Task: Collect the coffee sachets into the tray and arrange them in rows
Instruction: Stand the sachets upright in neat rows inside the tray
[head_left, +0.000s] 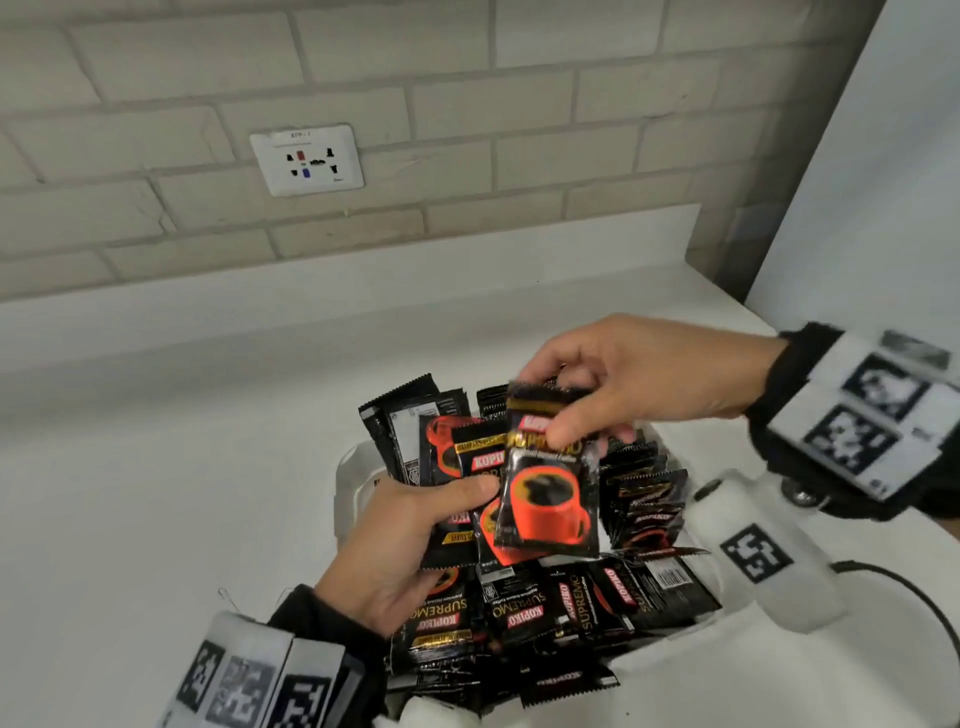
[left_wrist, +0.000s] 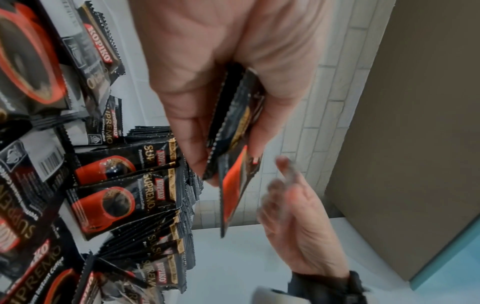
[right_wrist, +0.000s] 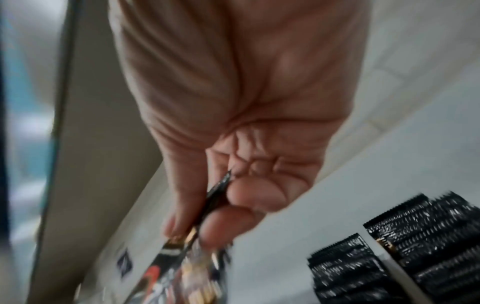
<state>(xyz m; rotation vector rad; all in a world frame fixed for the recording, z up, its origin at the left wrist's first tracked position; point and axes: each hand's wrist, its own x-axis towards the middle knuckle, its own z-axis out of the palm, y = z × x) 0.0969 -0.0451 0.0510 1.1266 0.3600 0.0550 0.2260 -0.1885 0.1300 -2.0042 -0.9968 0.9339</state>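
Right hand (head_left: 623, 384) pinches one sachet (head_left: 548, 504); left hand (head_left: 410, 540) grips several sachets (head_left: 457, 467).

The coffee sachets (head_left: 545, 603) are small black packets with a red cup picture and the word KOPIKO. Many lie in a messy pile in the white tray (head_left: 347, 483). Some stand on edge in a row (head_left: 647, 501) at the right side of the tray. A small fan of sachets (head_left: 457, 467) is held up above the pile. One sachet (head_left: 548, 499) hangs in front of it, pinched at its top.
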